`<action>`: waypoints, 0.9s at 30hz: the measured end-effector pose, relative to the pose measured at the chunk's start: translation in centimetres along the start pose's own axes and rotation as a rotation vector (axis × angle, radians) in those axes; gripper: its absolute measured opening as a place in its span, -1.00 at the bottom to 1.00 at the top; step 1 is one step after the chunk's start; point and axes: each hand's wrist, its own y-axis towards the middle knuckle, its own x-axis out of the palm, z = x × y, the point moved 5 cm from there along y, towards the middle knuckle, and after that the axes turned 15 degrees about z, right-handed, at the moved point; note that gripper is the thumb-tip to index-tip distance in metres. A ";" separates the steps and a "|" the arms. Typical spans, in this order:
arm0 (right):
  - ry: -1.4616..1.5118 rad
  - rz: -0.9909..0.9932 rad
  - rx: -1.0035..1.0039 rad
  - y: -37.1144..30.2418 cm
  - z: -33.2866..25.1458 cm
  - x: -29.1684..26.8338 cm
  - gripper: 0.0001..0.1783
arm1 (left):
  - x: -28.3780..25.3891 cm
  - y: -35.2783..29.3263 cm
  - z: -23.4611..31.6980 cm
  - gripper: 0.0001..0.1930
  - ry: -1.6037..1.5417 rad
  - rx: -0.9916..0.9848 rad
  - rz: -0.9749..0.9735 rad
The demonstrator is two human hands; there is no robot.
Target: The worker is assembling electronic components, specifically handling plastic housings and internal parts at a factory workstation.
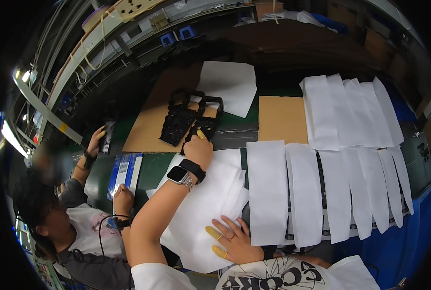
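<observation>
Two black plastic frames (179, 123) with open loops at their far ends lie side by side on a cardboard sheet. My left hand (198, 149), a watch on its wrist and a yellow finger cot on one finger, is closed on the near end of the right-hand frame. Loose white sheets (201, 193) are spread in a stack just below it. On the stack's right edge rests my right hand (237, 243), fingers spread and nothing held; two of its digits wear yellow cots.
At left, a co-worker holds a dark part (108, 137) by a blue-and-white flat item (123, 176). White-wrapped pieces (268, 193) stand in two rows at right, near brown cardboard (281, 118). A white sheet (230, 87) lies beyond the frames.
</observation>
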 end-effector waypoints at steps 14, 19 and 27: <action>0.021 -0.064 0.007 0.0 0.1 -0.4 -0.48 | -1.6 9.1 4.3 -0.67 -0.156 0.000 0.217; 0.059 -0.069 0.088 -0.8 -0.3 0.7 -0.45 | 2.3 11.8 9.5 -0.53 -0.171 -0.019 0.350; 0.085 -0.082 0.314 -0.6 0.9 -0.3 -0.47 | 1.8 12.4 9.3 -0.87 -0.335 0.124 0.149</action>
